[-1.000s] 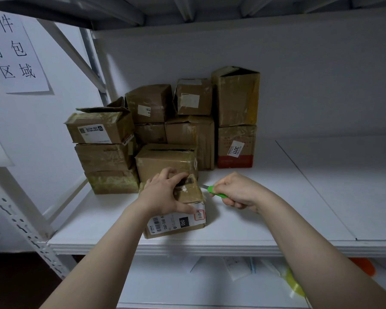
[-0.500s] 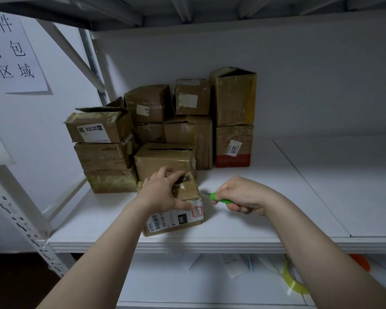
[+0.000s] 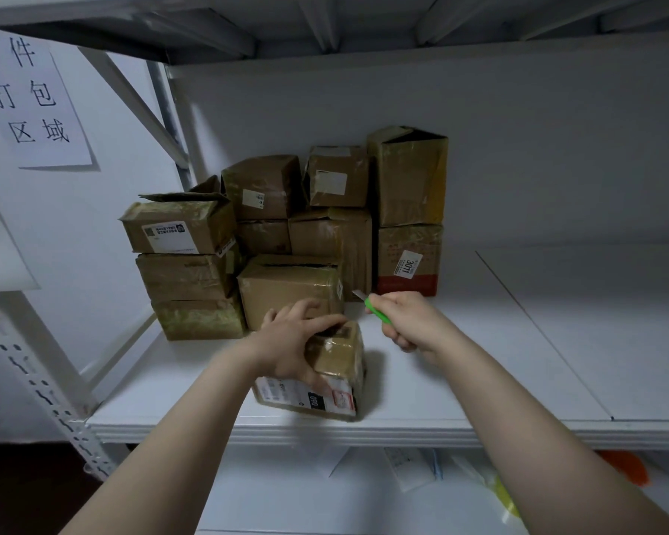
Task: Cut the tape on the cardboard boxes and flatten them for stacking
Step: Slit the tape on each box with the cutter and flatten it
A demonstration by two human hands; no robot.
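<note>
We see the small box (image 3: 327, 374) near the front edge of the white shelf (image 3: 479, 384), w/ its shipping label facing us. It's a bit blurred & looks slightly tilted. Our left hand (image 3: 292, 341) grips it from above, fingers curled over the far top edge & thumb laid across the top. Our right hand (image 3: 408, 322) is clenched round a green knife (image 3: 377, 313), up & to the right of the box, apart from it. The short blade (image 3: 359, 294) points up-left toward the pile of boxes (image 3: 286, 241); whether the tip touches the pile, we can't tell. The pile stands just behind the small box, stacked 2-3 high by the back wall, some flaps open. A paper sign (image 3: 31, 98) w/ handwritten characters hangs top left. On the lower shelf (image 3: 286, 488): papers, a yellowish tape roll (image 3: 501, 494), sth orange (image 3: 626, 467).
</note>
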